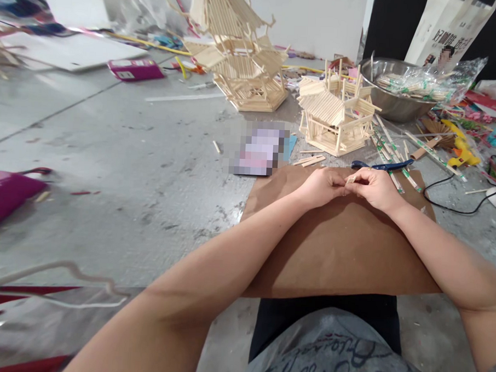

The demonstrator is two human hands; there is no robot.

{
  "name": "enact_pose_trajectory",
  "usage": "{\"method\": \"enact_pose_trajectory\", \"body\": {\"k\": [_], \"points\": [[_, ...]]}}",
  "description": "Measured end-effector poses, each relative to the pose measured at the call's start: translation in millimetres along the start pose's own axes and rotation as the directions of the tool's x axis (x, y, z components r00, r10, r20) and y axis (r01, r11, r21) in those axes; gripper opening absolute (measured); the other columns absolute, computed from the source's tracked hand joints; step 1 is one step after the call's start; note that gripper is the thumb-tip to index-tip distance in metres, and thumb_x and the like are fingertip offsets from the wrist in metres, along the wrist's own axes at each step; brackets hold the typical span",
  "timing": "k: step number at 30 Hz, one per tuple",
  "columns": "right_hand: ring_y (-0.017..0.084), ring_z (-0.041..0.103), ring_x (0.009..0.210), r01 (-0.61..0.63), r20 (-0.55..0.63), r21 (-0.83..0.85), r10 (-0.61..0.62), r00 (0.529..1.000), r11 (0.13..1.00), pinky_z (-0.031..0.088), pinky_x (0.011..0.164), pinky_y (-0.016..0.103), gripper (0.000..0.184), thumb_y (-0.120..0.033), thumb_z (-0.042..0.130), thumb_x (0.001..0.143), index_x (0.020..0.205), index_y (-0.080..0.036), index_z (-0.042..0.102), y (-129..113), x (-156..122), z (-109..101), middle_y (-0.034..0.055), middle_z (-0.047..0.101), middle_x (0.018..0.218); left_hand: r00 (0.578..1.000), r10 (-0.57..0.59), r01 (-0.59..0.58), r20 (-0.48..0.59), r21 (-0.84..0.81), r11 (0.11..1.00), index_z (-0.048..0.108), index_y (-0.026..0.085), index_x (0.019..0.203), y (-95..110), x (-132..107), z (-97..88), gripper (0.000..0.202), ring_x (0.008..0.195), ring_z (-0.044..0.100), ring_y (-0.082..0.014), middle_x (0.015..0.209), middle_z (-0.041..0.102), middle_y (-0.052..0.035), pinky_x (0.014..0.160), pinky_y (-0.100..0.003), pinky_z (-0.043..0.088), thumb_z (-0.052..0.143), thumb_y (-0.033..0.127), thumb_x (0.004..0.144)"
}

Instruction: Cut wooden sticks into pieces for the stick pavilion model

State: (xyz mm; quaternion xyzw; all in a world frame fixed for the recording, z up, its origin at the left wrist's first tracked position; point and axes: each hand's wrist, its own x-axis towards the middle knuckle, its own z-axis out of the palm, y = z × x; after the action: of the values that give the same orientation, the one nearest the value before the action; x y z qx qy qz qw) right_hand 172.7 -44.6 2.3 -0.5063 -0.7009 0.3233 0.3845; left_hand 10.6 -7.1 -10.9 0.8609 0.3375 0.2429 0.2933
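One brown sheet (344,250) lies nearest on the grey worktop (170,171). Over its far part the left hand (322,188) and right hand (377,187) meet, fingertips narrowed on one small pale wooden piece (350,180) (its outline is partly hidden by the fingers). Just beyond lie loose short sticks (312,160), left, and a dark blue tool (383,166), right. Farther off stand a low stick model (339,118), a metal bowl (393,109) to its right and a taller stick tower (241,59) to its left.
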Motion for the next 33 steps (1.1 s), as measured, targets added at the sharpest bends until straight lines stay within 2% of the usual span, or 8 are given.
{"method": "enact_pose_trajectory", "body": {"k": [9, 12, 17, 22, 24, 26, 28, 33], "points": [[0.009, 0.054, 0.048, -0.046, 0.027, 0.004, 0.046, 0.999, 0.999, 0.044, 0.048, 0.024, 0.016, -0.031, 0.062, 0.068, 0.061, -0.017, 0.064, -5, -5, 1, 0.0034, 0.067, 0.074, 0.990, -0.047, 0.060, 0.132, -0.100, 0.993, 0.062, 0.014, 0.060, 2, -2, -22.7, 0.028, 0.053, 0.041, -0.0072, 0.053, 0.051, 0.0029, 0.053, -0.020, 0.032, 0.053, 0.038, 0.072], [0.008, 0.054, 0.044, -0.076, 0.033, 0.008, 0.076, 0.997, 0.997, 0.044, 0.046, 0.023, 0.016, -0.030, 0.061, 0.068, 0.062, -0.016, 0.063, -7, -6, 1, 0.0039, 0.068, 0.075, 0.973, -0.225, 0.229, -0.058, 0.083, 0.970, 0.062, 0.014, 0.059, -2, -2, -36.4, 0.030, 0.052, 0.041, -0.0082, 0.052, 0.050, 0.0015, 0.053, -0.022, 0.032, 0.050, 0.036, 0.074], [0.008, 0.054, 0.044, -0.096, 0.032, -0.026, 0.097, 0.995, 0.995, 0.044, 0.046, 0.021, 0.014, -0.028, 0.059, 0.068, 0.064, -0.015, 0.063, -9, -5, 1, 0.0039, 0.068, 0.076, 0.847, -0.437, 0.523, -0.302, 0.332, 0.785, 0.068, 0.018, 0.078, -25, 1, -49.0, 0.028, 0.068, 0.054, -0.0177, 0.074, 0.064, -0.0059, 0.062, -0.029, 0.038, 0.048, 0.036, 0.076], [0.007, 0.052, 0.043, -0.141, 0.029, 0.011, 0.140, 0.990, 0.990, 0.042, 0.045, 0.021, 0.016, -0.031, 0.061, 0.067, 0.065, -0.015, 0.063, -4, -4, 1, 0.0042, 0.068, 0.078, 0.850, -0.229, 0.447, -0.474, 0.419, 0.790, 0.066, 0.017, 0.101, -18, -1, -45.1, 0.032, 0.103, 0.050, -0.0256, 0.113, 0.059, -0.0105, 0.088, -0.036, 0.038, 0.050, 0.029, 0.076], [0.006, 0.051, 0.042, -0.176, 0.035, 0.055, 0.174, 0.984, 0.983, 0.040, 0.044, 0.021, 0.018, -0.033, 0.062, 0.066, 0.065, -0.015, 0.063, -2, -3, 0, 0.0044, 0.067, 0.077, 0.904, -0.190, 0.332, -0.384, 0.348, 0.877, 0.066, 0.017, 0.099, 0, -4, -38.6, 0.032, 0.096, 0.055, -0.0218, 0.103, 0.065, -0.0074, 0.087, -0.034, 0.040, 0.045, 0.025, 0.077], [0.007, 0.049, 0.041, -0.202, 0.037, 0.063, 0.200, 0.979, 0.977, 0.037, 0.042, 0.021, 0.021, -0.036, 0.062, 0.066, 0.067, -0.015, 0.063, -2, -3, -3, 0.0035, 0.066, 0.070, 0.974, -0.161, 0.193, -0.158, 0.214, 0.958, 0.068, 0.017, 0.093, 18, -7, -30.2, 0.029, 0.084, 0.060, -0.0181, 0.089, 0.068, -0.0032, 0.078, -0.028, 0.044, 0.046, 0.023, 0.075], [0.008, 0.048, 0.041, -0.202, 0.030, 0.004, 0.202, 0.979, 0.979, 0.035, 0.042, 0.020, 0.024, -0.039, 0.062, 0.067, 0.069, -0.015, 0.064, -4, -4, -6, 0.0010, 0.062, 0.058, 0.996, -0.085, 0.084, 0.015, 0.080, 0.993, 0.068, 0.018, 0.091, 30, -10, -21.7, 0.027, 0.078, 0.061, -0.0154, 0.080, 0.069, 0.0000, 0.073, -0.024, 0.045, 0.048, 0.022, 0.073], [0.011, 0.053, 0.052, -0.006, 0.051, -0.280, 0.021, 0.998, 0.960, 0.037, 0.053, 0.023, 0.016, -0.029, 0.061, 0.070, 0.062, -0.015, 0.064, -12, -5, -10, 0.0016, 0.062, 0.058, 0.997, -0.072, 0.076, 0.035, -0.102, 0.992, 0.060, 0.016, 0.105, 29, -10, -10.9, 0.039, 0.078, 0.063, -0.0138, 0.085, 0.070, -0.0027, 0.068, -0.020, 0.045, 0.051, 0.014, 0.067]]}}
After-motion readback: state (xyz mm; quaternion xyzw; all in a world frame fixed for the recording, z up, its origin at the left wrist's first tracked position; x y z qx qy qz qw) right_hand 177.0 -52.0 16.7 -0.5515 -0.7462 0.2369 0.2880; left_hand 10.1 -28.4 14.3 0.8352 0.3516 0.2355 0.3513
